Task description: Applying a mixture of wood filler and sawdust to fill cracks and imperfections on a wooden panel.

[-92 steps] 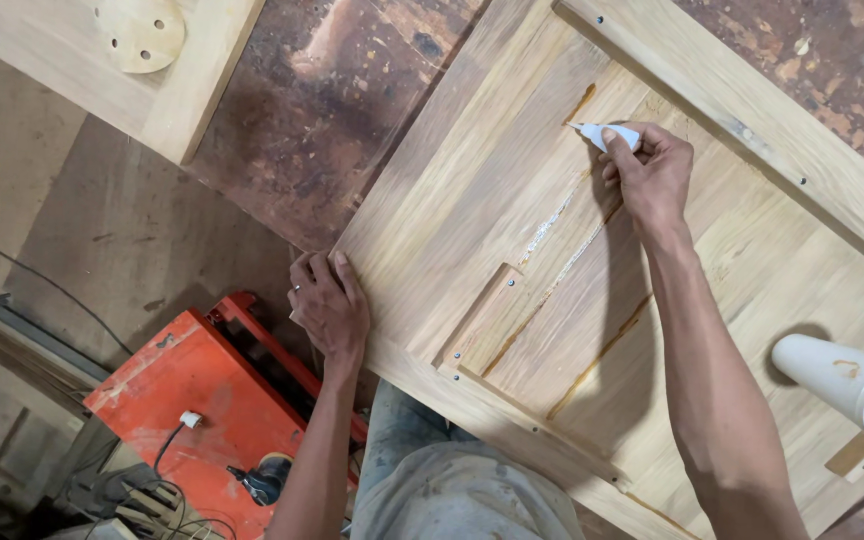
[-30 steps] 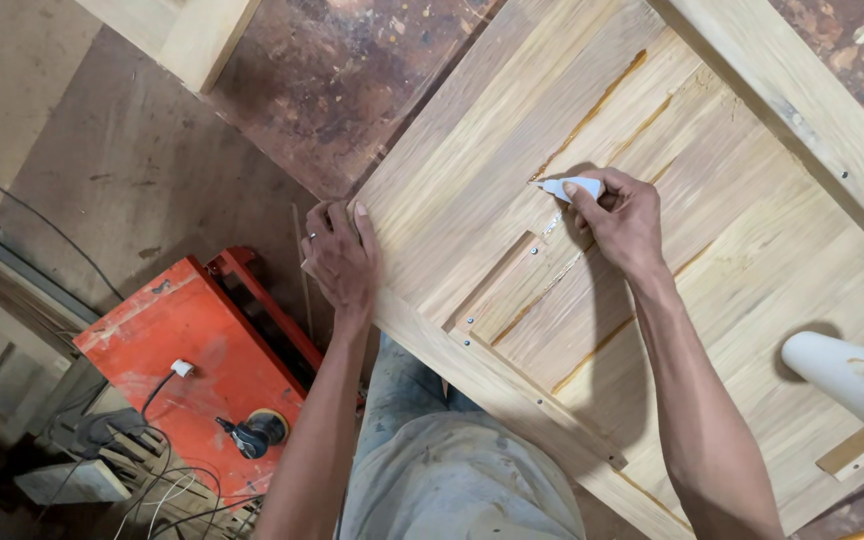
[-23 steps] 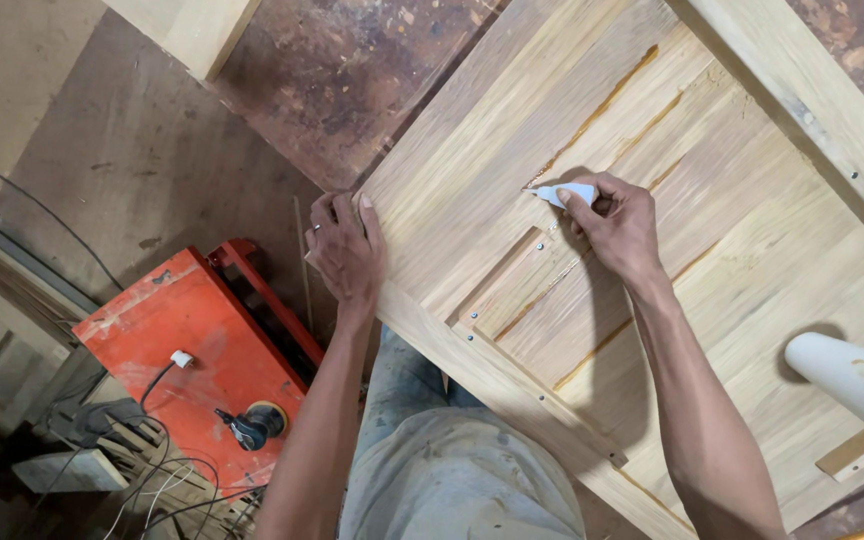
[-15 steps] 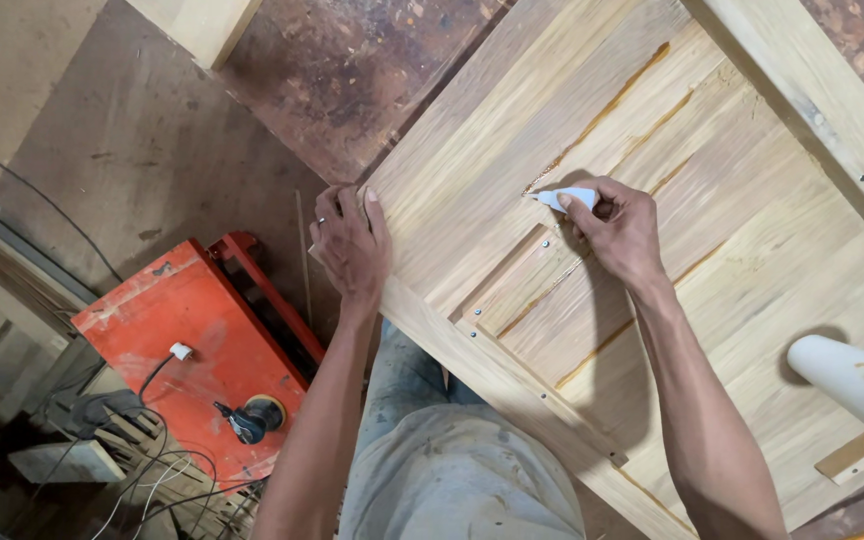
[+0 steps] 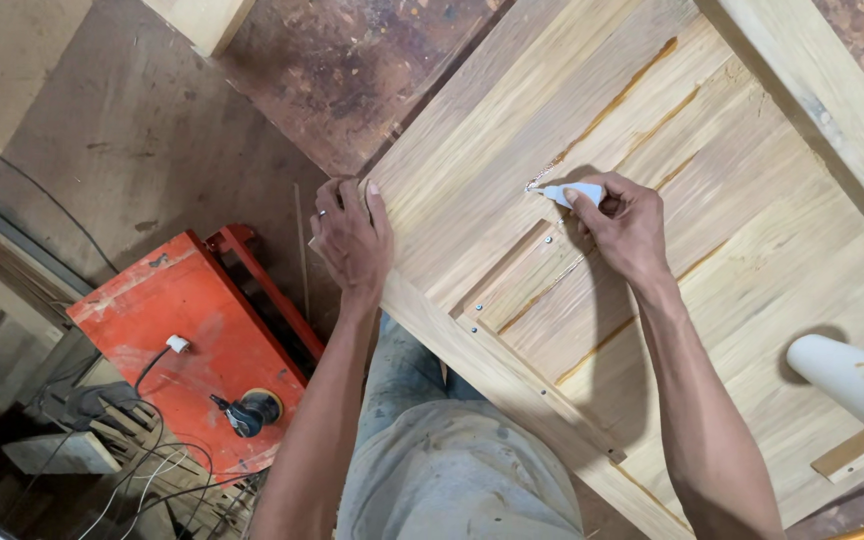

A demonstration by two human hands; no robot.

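Observation:
A large pale wooden panel (image 5: 752,250) with raised slats and grooves lies in front of me. My right hand (image 5: 624,225) is shut on a small white squeeze tube (image 5: 574,192), its tip touching a groove between two slats, where a thin line of glue shows. My left hand (image 5: 352,238) rests on the panel's near left edge, its fingers curled over the rim. Amber glue lines (image 5: 642,70) run along other seams.
A white plastic bottle (image 5: 857,385) lies on the panel at the right. An orange machine (image 5: 182,340) with cables and a black knob stands on the floor at the left. Wood offcuts (image 5: 202,18) lie beyond on the stained floor. A thick frame rail (image 5: 832,110) crosses the top right.
My right hand has drawn the tube down the groove toward me since the earliest frame. My left hand has slid a little farther along the panel's edge.

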